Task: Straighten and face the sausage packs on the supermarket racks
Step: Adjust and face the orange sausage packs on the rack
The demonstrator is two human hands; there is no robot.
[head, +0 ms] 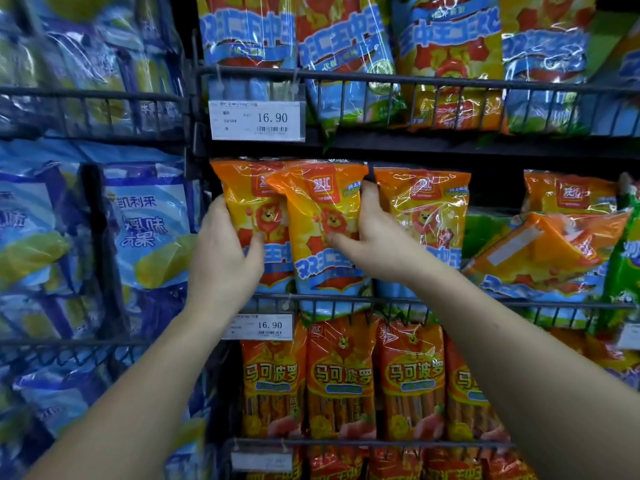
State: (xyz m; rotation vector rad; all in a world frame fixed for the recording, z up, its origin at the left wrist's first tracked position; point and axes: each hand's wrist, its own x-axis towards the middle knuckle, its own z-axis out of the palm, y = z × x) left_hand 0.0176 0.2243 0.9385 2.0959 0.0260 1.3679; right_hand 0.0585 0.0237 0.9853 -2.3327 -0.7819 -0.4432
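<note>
Sausage pack (pixel 242 192) grasped by left grip (pixel 225 258), neighbouring tilted pack (pixel 322 251) grasped by right grip (pixel 375 233)

Two hands showed, left hand (pixel 223 261) and right hand (pixel 375 233), with three lion packs (pixel 325 237) at them, four long orange packs (pixel 341 375) below, and two price tags (pixel 257 119) reading 16.90.

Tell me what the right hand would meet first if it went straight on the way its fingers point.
The right hand grips the middle pack, fingers pointing up along its right edge. Going on, it would probably brush the neighbouring pack first; depth behind is unclear.
</note>
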